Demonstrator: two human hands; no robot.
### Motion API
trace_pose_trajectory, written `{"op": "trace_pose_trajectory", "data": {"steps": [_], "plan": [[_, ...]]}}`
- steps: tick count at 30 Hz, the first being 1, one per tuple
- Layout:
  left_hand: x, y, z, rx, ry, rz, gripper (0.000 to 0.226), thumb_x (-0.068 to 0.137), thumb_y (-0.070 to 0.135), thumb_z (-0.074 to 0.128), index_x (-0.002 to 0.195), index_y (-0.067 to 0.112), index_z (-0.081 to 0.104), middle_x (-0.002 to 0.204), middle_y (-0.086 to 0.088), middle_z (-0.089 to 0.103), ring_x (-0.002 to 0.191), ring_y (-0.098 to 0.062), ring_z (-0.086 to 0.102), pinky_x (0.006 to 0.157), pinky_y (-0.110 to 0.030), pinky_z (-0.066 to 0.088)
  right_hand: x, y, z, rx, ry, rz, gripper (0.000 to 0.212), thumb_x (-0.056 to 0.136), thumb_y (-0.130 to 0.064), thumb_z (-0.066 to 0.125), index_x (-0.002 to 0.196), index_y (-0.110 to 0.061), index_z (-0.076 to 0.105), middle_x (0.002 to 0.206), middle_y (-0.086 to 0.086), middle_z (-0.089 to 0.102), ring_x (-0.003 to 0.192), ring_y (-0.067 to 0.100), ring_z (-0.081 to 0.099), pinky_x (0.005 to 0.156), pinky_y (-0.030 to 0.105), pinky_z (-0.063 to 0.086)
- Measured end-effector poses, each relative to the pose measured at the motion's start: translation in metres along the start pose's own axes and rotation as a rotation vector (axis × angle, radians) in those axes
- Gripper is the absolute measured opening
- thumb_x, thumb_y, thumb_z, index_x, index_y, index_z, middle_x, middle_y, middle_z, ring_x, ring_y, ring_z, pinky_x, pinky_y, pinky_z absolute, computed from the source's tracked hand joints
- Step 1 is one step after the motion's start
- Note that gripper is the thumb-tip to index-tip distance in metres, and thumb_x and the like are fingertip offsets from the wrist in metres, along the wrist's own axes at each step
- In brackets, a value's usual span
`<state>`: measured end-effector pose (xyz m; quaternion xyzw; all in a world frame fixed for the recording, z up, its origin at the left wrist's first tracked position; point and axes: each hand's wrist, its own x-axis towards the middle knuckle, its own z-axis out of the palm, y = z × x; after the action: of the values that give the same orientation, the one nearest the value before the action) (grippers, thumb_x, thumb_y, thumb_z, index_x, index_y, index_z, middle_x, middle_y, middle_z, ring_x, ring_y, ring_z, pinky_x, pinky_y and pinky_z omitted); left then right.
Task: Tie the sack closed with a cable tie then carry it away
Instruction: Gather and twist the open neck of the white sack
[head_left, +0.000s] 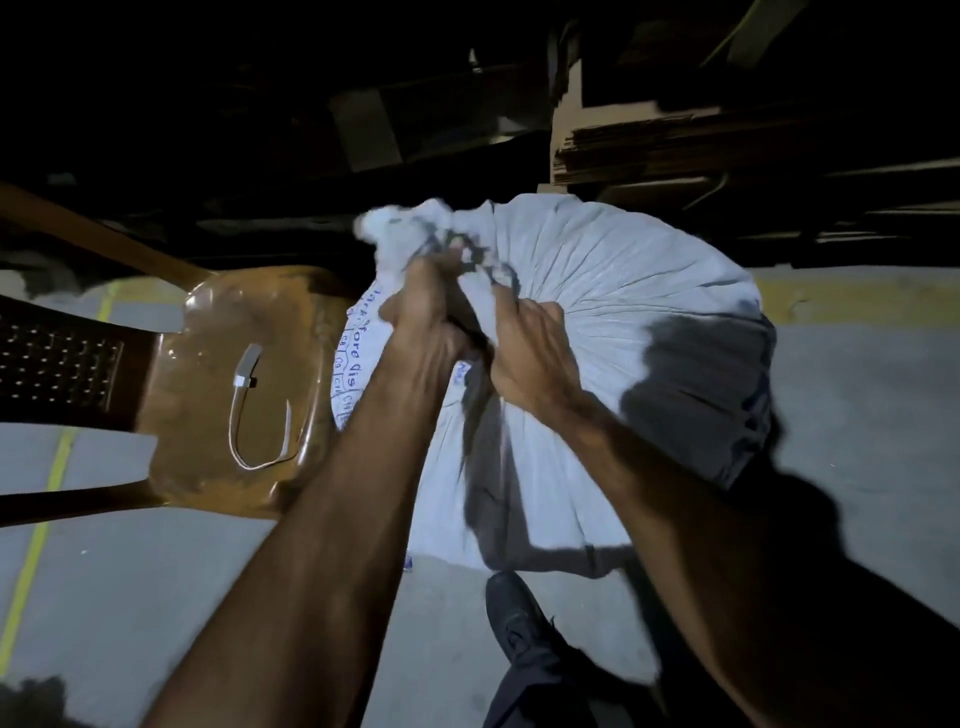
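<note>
Sack (597, 291): neck bunched.
Left hand (421, 322): grip clenched on neck.
Right hand (530, 348): likewise.
Tie (254, 410): on chair (208, 322); you needed one hand free.

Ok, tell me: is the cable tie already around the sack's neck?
No, the cable tie lies loose on the chair seat while both hands bunch the sack.

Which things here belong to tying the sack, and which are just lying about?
Belongs to the job:
- large white woven sack, neck bunched in left hand and right hand
- thin white plastic cable tie, curled on the chair seat

Lying about:
- brown plastic chair
- stacked flat brown cardboard
</note>
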<state>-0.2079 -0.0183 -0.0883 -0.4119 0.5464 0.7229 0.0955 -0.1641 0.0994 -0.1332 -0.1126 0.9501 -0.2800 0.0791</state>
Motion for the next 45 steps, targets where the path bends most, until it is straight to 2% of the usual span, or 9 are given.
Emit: {"op": "trace_pose_trajectory", "data": {"steps": [6, 9, 15, 22, 27, 30, 33, 36, 45], "plan": [[-0.034, -0.029, -0.011, 0.212, 0.044, 0.12, 0.032, 0.089, 0.022, 0.083, 0.093, 0.007, 0.056, 0.054, -0.01, 0.052, 0.032, -0.014, 0.04, 0.041, -0.017, 0.029, 0.008, -0.001, -0.005, 0.328, -0.074, 0.22, 0.047, 0.1, -0.027, 0.055, 0.144, -0.017, 0.044, 0.137, 0.014, 0.064, 0.133, 0.038, 0.054, 0.117, 0.049, 0.033], [-0.032, -0.047, -0.01, 0.402, -0.012, 0.214, 0.046, 0.09, 0.035, 0.082, 0.064, 0.016, 0.049, 0.044, 0.015, 0.05, 0.042, -0.005, 0.048, 0.052, -0.022, 0.04, 0.01, 0.001, -0.001, 0.347, -0.105, 0.254, 0.027, 0.095, -0.019, 0.052, 0.121, -0.023, 0.045, 0.12, 0.009, 0.069, 0.121, 0.038, 0.06, 0.113, 0.049, 0.035], [-0.036, -0.04, 0.002, 0.693, 0.202, 0.568, 0.061, 0.084, 0.046, 0.082, 0.053, 0.017, 0.038, 0.045, 0.008, 0.041, 0.046, -0.01, 0.039, 0.051, -0.029, 0.03, 0.008, -0.004, 0.001, 0.423, -0.007, 0.233, 0.03, 0.098, -0.027, 0.047, 0.117, -0.005, 0.057, 0.112, 0.023, 0.07, 0.111, 0.043, 0.064, 0.103, 0.053, 0.048], [-0.043, -0.016, 0.007, 0.985, 0.193, 0.697, 0.042, 0.078, 0.035, 0.071, 0.057, 0.011, 0.045, 0.053, 0.002, 0.048, 0.069, -0.032, 0.055, 0.062, -0.037, 0.039, 0.012, -0.014, 0.008, 0.547, 0.102, 0.494, 0.034, 0.1, -0.032, 0.04, 0.113, -0.006, 0.058, 0.117, 0.023, 0.06, 0.12, 0.037, 0.046, 0.103, 0.041, 0.036], [-0.044, -0.017, -0.036, 0.712, 0.004, 0.556, 0.017, 0.091, 0.014, 0.076, 0.106, 0.01, 0.082, 0.105, 0.009, 0.078, 0.082, 0.012, 0.069, 0.071, -0.01, 0.053, 0.047, -0.008, -0.01, 0.559, -0.03, 0.623, 0.035, 0.09, -0.036, 0.072, 0.114, -0.015, 0.06, 0.13, 0.014, 0.065, 0.127, 0.037, 0.049, 0.098, 0.042, 0.043], [-0.027, -0.03, -0.083, 0.795, 0.102, 0.518, 0.021, 0.09, 0.021, 0.081, 0.109, 0.012, 0.082, 0.105, 0.003, 0.08, 0.099, -0.007, 0.073, 0.089, -0.022, 0.058, 0.051, -0.01, -0.01, 0.495, -0.076, 0.594, 0.039, 0.089, -0.04, 0.074, 0.116, -0.017, 0.057, 0.131, 0.012, 0.067, 0.126, 0.035, 0.052, 0.108, 0.045, 0.037], [-0.002, -0.035, -0.135, 0.914, 0.184, 0.479, 0.021, 0.093, 0.029, 0.078, 0.105, 0.012, 0.081, 0.1, 0.002, 0.079, 0.096, -0.014, 0.073, 0.076, -0.012, 0.052, 0.053, -0.012, -0.003, 0.383, -0.06, 0.579, 0.037, 0.087, -0.045, 0.074, 0.099, -0.022, 0.048, 0.122, 0.01, 0.073, 0.122, 0.034, 0.061, 0.11, 0.045, 0.028], [0.018, -0.033, -0.194, 1.063, 0.293, 0.525, 0.023, 0.097, 0.027, 0.068, 0.098, 0.007, 0.079, 0.089, -0.011, 0.079, 0.086, -0.026, 0.074, 0.072, -0.032, 0.057, 0.051, -0.017, 0.004, 0.334, -0.002, 0.574, 0.034, 0.087, -0.043, 0.071, 0.094, -0.021, 0.048, 0.119, 0.011, 0.075, 0.12, 0.034, 0.062, 0.112, 0.046, 0.026], [0.094, -0.098, -0.35, 0.867, 0.987, 0.388, 0.062, 0.094, 0.061, 0.05, 0.135, 0.016, 0.064, 0.136, -0.018, 0.063, 0.129, -0.039, 0.058, 0.115, -0.05, 0.042, 0.049, -0.009, 0.024, 0.272, 0.081, 0.562, 0.027, 0.088, -0.037, 0.068, 0.091, -0.019, 0.049, 0.117, 0.015, 0.075, 0.118, 0.036, 0.062, 0.114, 0.045, 0.028]]}}
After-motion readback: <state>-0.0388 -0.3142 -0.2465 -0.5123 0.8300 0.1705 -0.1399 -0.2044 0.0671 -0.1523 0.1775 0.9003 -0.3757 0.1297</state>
